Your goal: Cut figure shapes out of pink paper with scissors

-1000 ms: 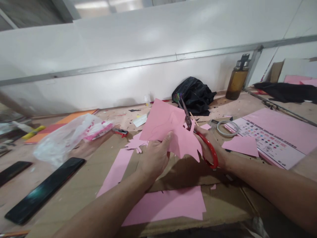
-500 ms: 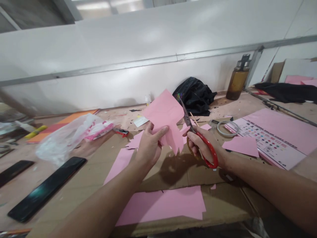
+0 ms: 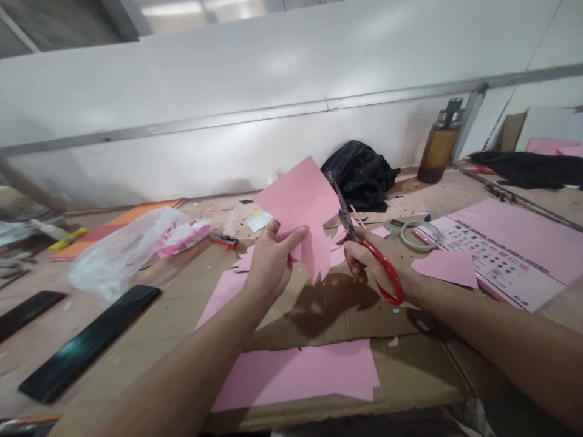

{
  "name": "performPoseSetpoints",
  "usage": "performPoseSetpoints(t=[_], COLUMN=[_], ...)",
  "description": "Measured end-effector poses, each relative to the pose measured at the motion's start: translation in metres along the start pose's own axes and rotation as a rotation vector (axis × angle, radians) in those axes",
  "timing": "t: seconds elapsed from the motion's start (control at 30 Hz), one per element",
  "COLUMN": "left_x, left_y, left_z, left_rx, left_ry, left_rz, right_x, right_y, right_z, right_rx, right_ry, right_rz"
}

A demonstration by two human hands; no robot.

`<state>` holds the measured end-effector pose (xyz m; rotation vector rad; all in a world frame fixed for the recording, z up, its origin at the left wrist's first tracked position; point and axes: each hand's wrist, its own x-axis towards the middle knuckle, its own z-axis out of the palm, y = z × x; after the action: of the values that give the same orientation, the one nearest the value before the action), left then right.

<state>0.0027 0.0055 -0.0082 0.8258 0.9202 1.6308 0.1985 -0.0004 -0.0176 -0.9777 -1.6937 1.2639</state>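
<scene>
Since the pink paper point(image 3: 296, 200) looks light, bendy and tearable, grip its broad part; the left hand point(image 3: 271, 258) pinches it, the right hand point(image 3: 371, 264) grasps scissors point(image 3: 386, 266), in from the surface point(image 3: 27, 352)'s near edge.

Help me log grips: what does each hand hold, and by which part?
The left hand pinches the pink paper by its lower left edge; the right hand holds the scissors by the red handle.

1. Bare hands: two, left hand point(image 3: 269, 260) and right hand point(image 3: 367, 258).
2. Red-handled metal scissors point(image 3: 393, 280): one pair.
3. Thin pink paper pieces point(image 3: 296, 203): one held; those lying overlap, count indeterminable.
4. Flat black rectangular devices point(image 3: 91, 343) point(image 3: 30, 312): two.
5. Amber dark-capped bottle point(image 3: 433, 155): one.
6. White round ring point(image 3: 419, 248): one.
</scene>
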Motion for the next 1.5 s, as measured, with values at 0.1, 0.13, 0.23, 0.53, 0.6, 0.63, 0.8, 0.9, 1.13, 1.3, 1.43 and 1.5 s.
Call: performPoseSetpoints(t=[0.1,0.13,0.23,0.53,0.6,0.63,0.8,0.9,1.13,1.3,1.43,1.5], left_x=[0.001,0.000,-0.001,-0.001,-0.001,-0.001,0.000,0.002,0.008,0.010,0.010,0.011], left_y=[0.003,0.003,0.005,0.005,0.006,0.007,0.009,0.009,0.010,0.009,0.008,0.007], left_z=[0.000,0.000,0.001,0.000,0.001,0.001,0.000,-0.002,-0.003,-0.005,-0.006,-0.007], left_rx=[0.006,0.011,0.046,0.099,0.118,0.124,0.130,0.122,0.013,-0.019,-0.036,-0.030], left_ry=[-0.023,-0.032,-0.031,0.008,0.035,0.033,0.041,0.067,0.008,-0.001,0.000,-0.001], left_rz=[0.008,0.007,-0.003,-0.004,-0.014,-0.014,-0.013,0.003,0.075,0.095,0.107,0.111], right_x=[0.001,0.002,0.002,0.000,0.000,0.000,0.001,0.000,0.001,0.001,0.001,0.001], right_y=[0.001,0.001,0.001,-0.004,-0.003,-0.002,0.000,0.001,0.003,0.005,0.005,0.004], right_z=[-0.001,-0.001,-0.002,-0.002,-0.002,-0.002,-0.005,-0.006,-0.005,-0.006,-0.007,-0.007], right_rx=[0.000,-0.008,-0.028,0.006,0.022,0.024,-0.026,-0.067,-0.081,-0.096,-0.124,-0.127], right_ry=[-0.012,-0.013,-0.017,0.005,0.006,0.004,0.005,0.016,-0.011,-0.042,-0.039,-0.040], right_rz=[-0.009,-0.010,-0.007,0.015,0.008,0.007,-0.003,-0.009,0.006,-0.012,-0.019,-0.015])
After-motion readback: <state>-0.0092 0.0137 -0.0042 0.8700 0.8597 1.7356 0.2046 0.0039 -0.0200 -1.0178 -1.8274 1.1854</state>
